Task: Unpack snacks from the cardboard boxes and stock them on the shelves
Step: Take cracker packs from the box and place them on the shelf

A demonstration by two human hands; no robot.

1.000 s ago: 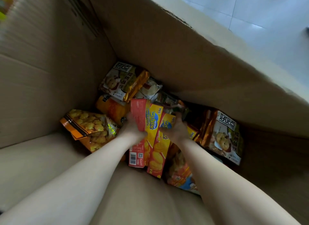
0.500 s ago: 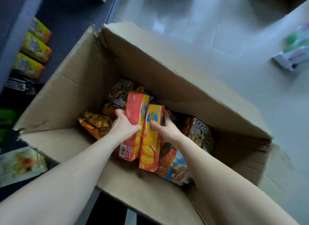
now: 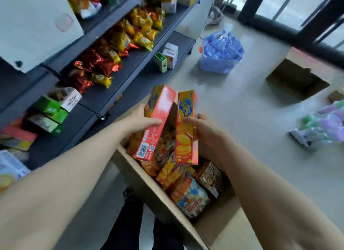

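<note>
Each of the hands carried one snack box above the open cardboard box (image 3: 163, 199). The left hand (image 3: 143, 119) was curled round the red box (image 3: 155, 122), thumb across its barcode side, gripping near the middle with the box tilted toward the shelves. The right hand (image 3: 201, 127) pinched the yellow-and-red biscuit box (image 3: 187, 127) along its right edge, fingertips on the printed face — a lighter hold than the left's. The two boxes stood nearly touching at their lower halves, both clear of the packets left in the cardboard box.

The shelves (image 3: 130, 86) lay to the left, with foil bags (image 3: 100, 63) crowding the middle shelf and green cartons (image 3: 49, 108) lower down. The likeliest trouble was the right-hand box twisting out of that edge pinch on the swing over, falling back among the packets or onto the floor (image 3: 242, 110). Pushing a box into the packed row could also tip the small cartons (image 3: 167, 59) standing at the shelf edge.
</note>
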